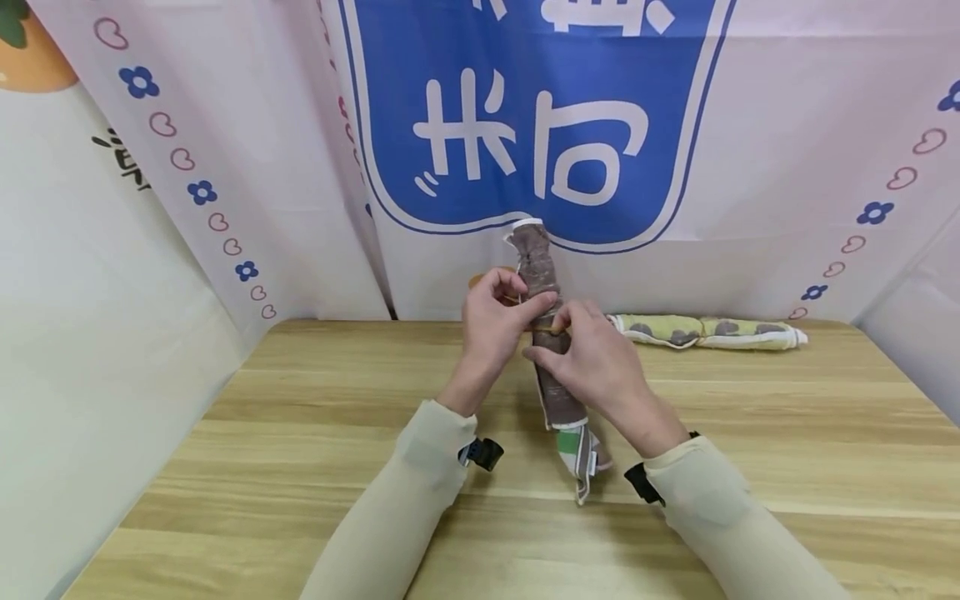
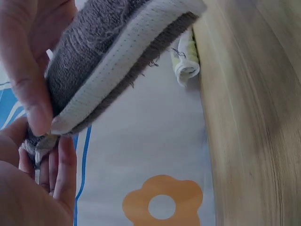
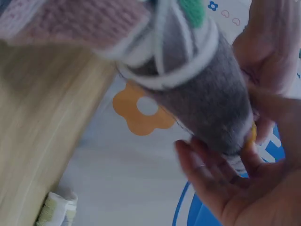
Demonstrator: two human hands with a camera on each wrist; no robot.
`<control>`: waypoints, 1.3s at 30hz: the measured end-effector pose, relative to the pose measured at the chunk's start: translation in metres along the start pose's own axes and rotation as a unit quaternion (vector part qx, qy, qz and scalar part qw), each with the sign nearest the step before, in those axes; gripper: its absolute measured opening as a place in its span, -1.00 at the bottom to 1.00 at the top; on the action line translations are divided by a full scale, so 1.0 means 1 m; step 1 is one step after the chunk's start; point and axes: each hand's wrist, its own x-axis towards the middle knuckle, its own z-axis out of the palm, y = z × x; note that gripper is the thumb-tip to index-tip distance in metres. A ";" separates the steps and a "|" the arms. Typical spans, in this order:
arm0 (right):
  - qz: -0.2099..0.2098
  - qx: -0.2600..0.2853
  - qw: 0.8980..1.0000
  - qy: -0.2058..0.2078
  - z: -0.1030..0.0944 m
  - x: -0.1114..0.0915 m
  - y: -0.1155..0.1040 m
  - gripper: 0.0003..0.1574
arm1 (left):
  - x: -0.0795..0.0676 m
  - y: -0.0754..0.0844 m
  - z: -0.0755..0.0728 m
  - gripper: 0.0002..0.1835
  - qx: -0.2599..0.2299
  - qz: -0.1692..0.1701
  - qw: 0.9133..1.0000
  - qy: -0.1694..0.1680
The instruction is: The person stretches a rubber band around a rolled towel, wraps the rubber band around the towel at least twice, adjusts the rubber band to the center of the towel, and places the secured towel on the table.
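Observation:
A grey-brown rolled towel [image 1: 564,404] with white edging is held up, tilted, over the table; a green, white and pinkish end [image 1: 570,442] sticks out at its lower end. My left hand [image 1: 491,321] grips the roll near its middle, thumb laid across the front. Just below, my right hand [image 1: 603,362] pinches a yellow rubber band [image 3: 254,134] against the roll, with some fingers extended in the right wrist view. Fingers and cloth hide part of the band.
A yellow-green rolled towel [image 1: 738,334] with grey patches and a band round its middle lies at the back right of the wooden table [image 1: 300,467]. Behind the table hangs a white printed cloth [image 1: 787,150] with a large blue sign.

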 end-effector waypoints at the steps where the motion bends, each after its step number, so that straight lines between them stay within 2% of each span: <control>1: 0.000 0.000 1.000 0.007 0.000 0.000 0.000 -0.52 | 0.000 -0.001 0.000 -0.65 -0.019 -0.006 1.000 -0.006; 4: -0.001 0.025 0.999 0.029 -0.002 0.002 0.003 -0.62 | 0.003 -0.003 0.000 -0.69 -0.093 -0.034 0.995 -0.030; 7: 0.008 0.089 0.996 0.021 -0.007 0.003 0.007 -0.68 | 0.007 -0.007 -0.001 -0.77 -0.161 -0.070 0.982 -0.062; 9: 0.010 0.135 0.991 0.002 -0.008 0.004 0.009 -0.73 | 0.009 -0.009 -0.002 -0.77 -0.180 -0.085 0.977 -0.077; 12: -0.011 0.173 0.985 -0.020 -0.009 0.004 0.012 -0.80 | 0.010 -0.011 -0.003 -0.71 -0.180 -0.088 0.976 -0.080; 17: -0.096 0.133 0.986 -0.002 -0.004 0.002 0.013 -0.75 | 0.009 -0.011 -0.004 -0.64 -0.138 -0.062 0.987 -0.058; 19: -0.109 0.115 0.987 0.008 -0.003 0.001 0.012 -0.74 | 0.007 -0.009 -0.003 -0.62 -0.116 -0.046 0.991 -0.046; 21: -0.098 0.101 0.990 0.011 -0.002 0.000 0.010 -0.78 | 0.006 -0.008 -0.001 -0.60 -0.091 -0.028 0.995 -0.030; 24: -0.061 0.068 0.996 0.010 -0.002 -0.001 0.007 -0.92 | 0.005 -0.005 0.002 -0.59 -0.045 -0.005 0.999 -0.002; 25: -0.047 0.055 0.997 0.005 -0.002 -0.001 0.005 -0.91 | 0.004 -0.005 0.002 -0.59 -0.028 0.000 1.000 0.006; 28: -0.018 0.017 1.000 -0.003 -0.002 -0.001 0.002 -0.71 | 0.004 -0.005 0.004 -0.60 -0.003 0.004 1.000 0.012; 30: -0.015 0.001 1.000 0.003 -0.003 -0.001 0.002 -0.63 | 0.004 -0.005 0.005 -0.64 -0.021 -0.005 1.000 -0.003; 33: -0.021 0.005 0.999 0.026 -0.005 0.001 0.004 -0.67 | 0.006 -0.007 0.003 -0.78 -0.088 -0.025 0.995 -0.039; 36: -0.025 0.033 0.999 0.034 -0.008 0.003 0.007 -0.73 | 0.007 -0.007 0.000 -0.87 -0.137 -0.059 0.986 -0.077; 39: -0.037 0.067 0.997 0.027 -0.008 0.004 0.009 -0.75 | 0.008 -0.008 -0.002 -0.85 -0.149 -0.083 0.980 -0.103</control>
